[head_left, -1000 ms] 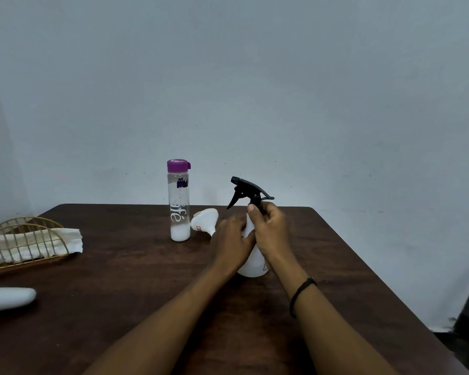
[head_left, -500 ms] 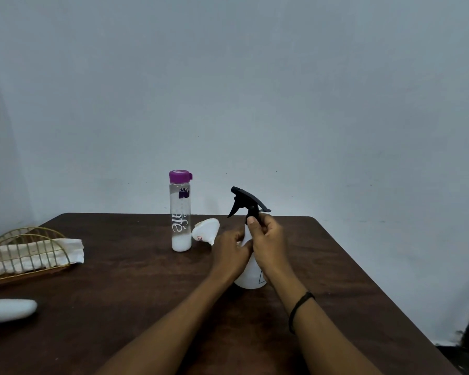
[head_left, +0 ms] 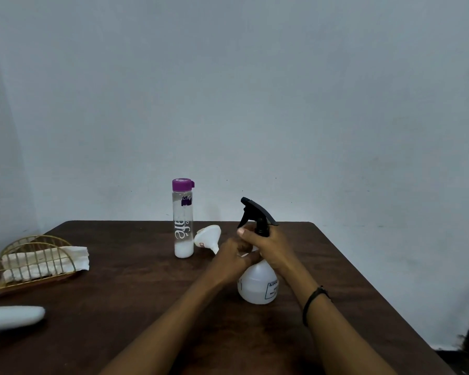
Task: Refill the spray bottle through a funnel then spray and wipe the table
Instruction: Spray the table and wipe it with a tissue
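A dark brown wooden tabletop (head_left: pixel 119 320) fills the lower frame. At left, a gold wire holder (head_left: pixel 30 263) contains white cloths (head_left: pixel 73 257). Centre, a tall clear purple-capped bottle (head_left: pixel 183 217) holds clear liquid. Beside it lies a white plastic funnel (head_left: pixel 207 238). Right of centre, both hands grip the translucent white black-triggered spray bottle (head_left: pixel 257 282) standing there: left hand (head_left: pixel 232 257) at its shoulder, right hand (head_left: pixel 268 244) round its neck.

left hand (head_left: pixel 232 257) curled gripping, right hand (head_left: pixel 268 246) curled gripping, forearms converging

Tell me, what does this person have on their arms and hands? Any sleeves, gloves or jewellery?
Both forearms are bare right down to the bottom of the picture, with no sleeves showing. No gloves on the left hand or the right hand, and no rings that I can make out. The only thing worn is a thin black band round the right wrist.
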Demonstrator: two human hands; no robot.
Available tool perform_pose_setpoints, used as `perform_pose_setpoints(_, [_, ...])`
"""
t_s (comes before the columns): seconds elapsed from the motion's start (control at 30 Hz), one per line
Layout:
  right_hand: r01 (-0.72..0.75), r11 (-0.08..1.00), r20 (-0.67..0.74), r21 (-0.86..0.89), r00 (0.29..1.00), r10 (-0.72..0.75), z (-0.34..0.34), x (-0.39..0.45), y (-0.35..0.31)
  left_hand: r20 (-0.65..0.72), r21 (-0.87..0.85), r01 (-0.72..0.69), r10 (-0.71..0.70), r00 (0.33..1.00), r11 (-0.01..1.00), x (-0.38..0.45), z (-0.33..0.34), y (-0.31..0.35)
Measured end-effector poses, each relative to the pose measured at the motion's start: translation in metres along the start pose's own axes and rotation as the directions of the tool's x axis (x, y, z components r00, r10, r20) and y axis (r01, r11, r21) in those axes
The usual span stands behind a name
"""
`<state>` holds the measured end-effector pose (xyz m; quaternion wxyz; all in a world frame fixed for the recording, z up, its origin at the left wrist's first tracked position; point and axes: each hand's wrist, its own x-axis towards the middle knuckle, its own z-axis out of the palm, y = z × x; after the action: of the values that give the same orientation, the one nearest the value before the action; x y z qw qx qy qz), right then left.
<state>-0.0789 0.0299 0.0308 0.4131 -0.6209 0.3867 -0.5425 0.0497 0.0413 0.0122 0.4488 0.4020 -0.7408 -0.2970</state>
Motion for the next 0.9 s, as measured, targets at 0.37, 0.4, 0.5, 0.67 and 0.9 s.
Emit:
perform_pose_setpoints(0.37, [-0.134, 0.989, 0.184, 0.058, 0.975, 0.122, -0.004, -0.011, -0.02, 0.16, 0.0, -0.01, 0.01, 0.987, 1.0, -0.02, -0.021, -0.001])
perform_pose_setpoints(0.4, [-0.133, 0.99, 0.149, 0.047, 0.981, 0.125, -0.002, -0.013, -0.022, 0.141, -0.001, -0.007, 0.007, 0.99, 1.0, -0.022, -0.021, -0.001])
perform_pose_setpoints(0.5, [-0.168, 0.984, 0.065, 0.058, 0.984, 0.164, -0.004, -0.019, -0.028, -0.028, 0.07, -0.027, 0.029, 0.999, 0.997, -0.03, -0.021, -0.003])
perform_pose_setpoints(0.67, [-0.182, 0.977, 0.087, -0.115, 0.977, 0.192, -0.026, -0.025, -0.061, -0.32, 0.244, 0.03, 0.051, 0.946, 0.969, -0.038, -0.032, -0.014])
perform_pose_setpoints(0.9, [-0.476, 0.663, 0.123, -0.578, 0.752, 0.648, -0.054, -0.033, -0.091, -0.37, 0.368, 0.201, -0.055, 0.928, 0.908, -0.045, -0.045, -0.04])
